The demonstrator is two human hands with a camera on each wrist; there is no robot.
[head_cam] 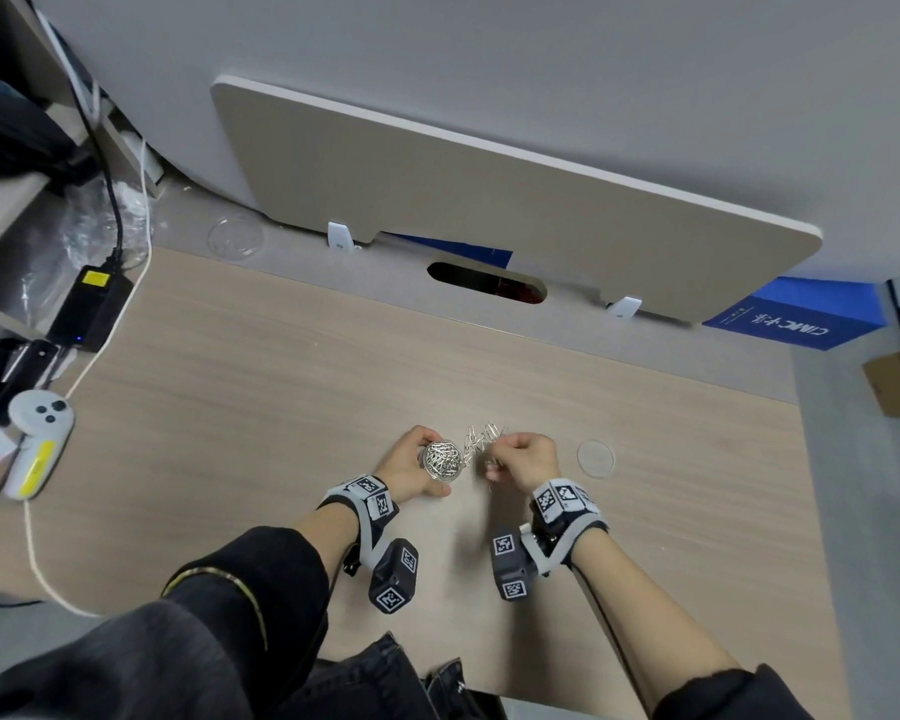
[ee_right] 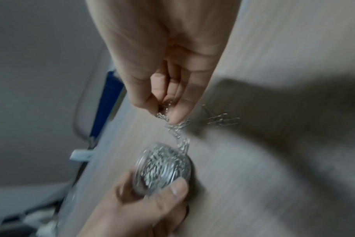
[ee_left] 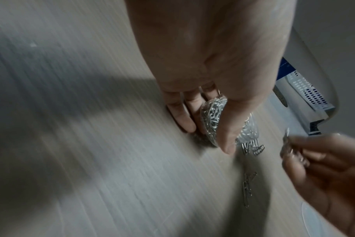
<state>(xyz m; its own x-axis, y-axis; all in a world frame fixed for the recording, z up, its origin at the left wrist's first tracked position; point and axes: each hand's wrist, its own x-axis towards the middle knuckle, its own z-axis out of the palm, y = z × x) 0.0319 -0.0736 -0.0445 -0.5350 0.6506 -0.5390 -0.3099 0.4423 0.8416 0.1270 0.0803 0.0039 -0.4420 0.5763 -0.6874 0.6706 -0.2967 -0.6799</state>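
Observation:
A small round clear container full of silver paper clips stands on the wooden desk. My left hand grips it, fingers and thumb curled round its sides. My right hand pinches a linked bunch of paper clips that trails down to the container's mouth. A few loose paper clips lie on the desk beside the hands.
A clear round lid lies right of my right hand. A white controller, a black power brick and cables sit at the desk's left edge. A beige divider panel stands behind, with a cable slot.

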